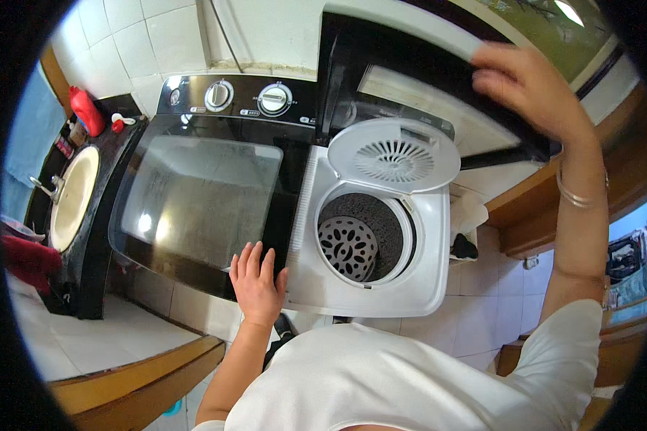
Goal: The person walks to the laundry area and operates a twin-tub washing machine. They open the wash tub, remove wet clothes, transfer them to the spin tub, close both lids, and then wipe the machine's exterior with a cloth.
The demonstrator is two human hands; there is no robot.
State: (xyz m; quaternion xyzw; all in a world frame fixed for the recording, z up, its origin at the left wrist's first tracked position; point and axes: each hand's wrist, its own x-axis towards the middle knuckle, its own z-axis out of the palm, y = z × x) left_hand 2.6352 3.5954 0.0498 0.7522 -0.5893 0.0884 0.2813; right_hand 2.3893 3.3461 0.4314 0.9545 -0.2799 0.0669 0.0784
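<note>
A twin-tub washing machine stands before me, its dark wash lid (pixel 199 188) lowered on the left. My left hand (pixel 257 283) lies palm down on the front right corner of that lid, fingers apart, holding nothing. To the right, the spin tub's black outer lid (pixel 410 54) stands raised. A white slotted inner cover (pixel 393 156) is tilted up below it, exposing the spin basket (pixel 348 248) with its perforated bottom. My right hand (pixel 517 86) is lifted at the raised lid's outer edge, fingers curled and blurred; whether it grips the lid is unclear.
Control knobs (pixel 274 99) sit on the panel behind the wash lid. At left, a sink (pixel 75 199) is set in a black counter with a red bottle (pixel 86 111). A wooden door frame (pixel 523 215) and a small bin-like container (pixel 463 248) flank the right side.
</note>
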